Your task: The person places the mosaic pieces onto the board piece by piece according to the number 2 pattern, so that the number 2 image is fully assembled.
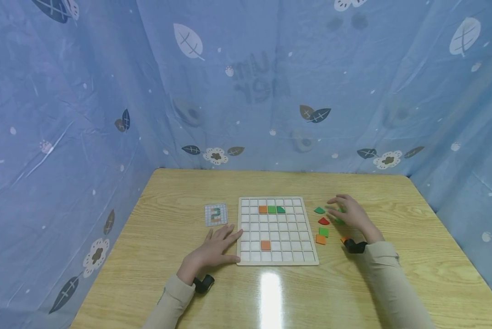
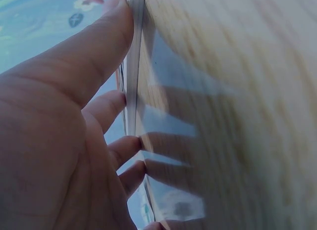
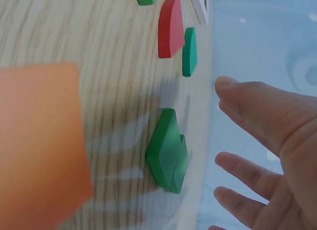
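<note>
The board point(image 1: 276, 230) lies mid-frame on the table point(image 1: 180, 192), with bare wood open all round it, widest along the bottom of the frame. A card point(image 1: 215, 214) sits just left of the board's upper corner. Right of the board lie loose tiles point(image 1: 323, 231): green, red and orange, close together. The left hand point(image 1: 214, 249) rests flat, fingers spread and relaxed, fingertips point(image 2: 121, 10) against the board's left edge, gripping nothing. The right hand point(image 1: 350, 214) hovers over two stacked green tiles point(image 3: 167, 151), fingers straight, holding nothing.
</note>
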`<state>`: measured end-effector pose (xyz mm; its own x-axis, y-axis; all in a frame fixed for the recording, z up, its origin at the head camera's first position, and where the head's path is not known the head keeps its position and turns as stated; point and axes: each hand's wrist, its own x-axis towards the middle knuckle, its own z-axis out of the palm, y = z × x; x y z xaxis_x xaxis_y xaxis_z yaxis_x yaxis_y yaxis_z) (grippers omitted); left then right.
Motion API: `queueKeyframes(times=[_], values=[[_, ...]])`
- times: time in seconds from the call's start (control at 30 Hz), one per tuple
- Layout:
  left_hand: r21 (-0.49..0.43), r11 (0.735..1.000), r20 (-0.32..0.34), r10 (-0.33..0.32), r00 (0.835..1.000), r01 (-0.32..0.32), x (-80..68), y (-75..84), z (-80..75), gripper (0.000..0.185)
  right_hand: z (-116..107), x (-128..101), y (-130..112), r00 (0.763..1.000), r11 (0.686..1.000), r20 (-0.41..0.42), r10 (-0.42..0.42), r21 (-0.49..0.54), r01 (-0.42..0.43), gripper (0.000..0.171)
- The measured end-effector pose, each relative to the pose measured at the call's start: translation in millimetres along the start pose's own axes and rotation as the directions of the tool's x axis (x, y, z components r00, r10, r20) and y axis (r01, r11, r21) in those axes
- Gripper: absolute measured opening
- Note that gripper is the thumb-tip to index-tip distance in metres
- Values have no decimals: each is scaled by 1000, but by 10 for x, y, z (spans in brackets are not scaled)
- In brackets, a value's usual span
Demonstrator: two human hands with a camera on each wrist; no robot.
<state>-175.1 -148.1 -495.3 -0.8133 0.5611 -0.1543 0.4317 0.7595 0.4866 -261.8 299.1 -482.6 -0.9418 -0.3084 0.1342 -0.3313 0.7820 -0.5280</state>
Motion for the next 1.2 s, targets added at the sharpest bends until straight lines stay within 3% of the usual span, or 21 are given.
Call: queueKeyframes(times=[0.33,1.2], values=[[11,1000,1,-6,1000,6,8,-4,8,76,-92,-74,86,1000,1000,-8,19,9,-19,31],[-3,1000,-3,5,1000,-5,1,12,-8,75,-221,-193,496,994,991,73,-80,113,71,33]])
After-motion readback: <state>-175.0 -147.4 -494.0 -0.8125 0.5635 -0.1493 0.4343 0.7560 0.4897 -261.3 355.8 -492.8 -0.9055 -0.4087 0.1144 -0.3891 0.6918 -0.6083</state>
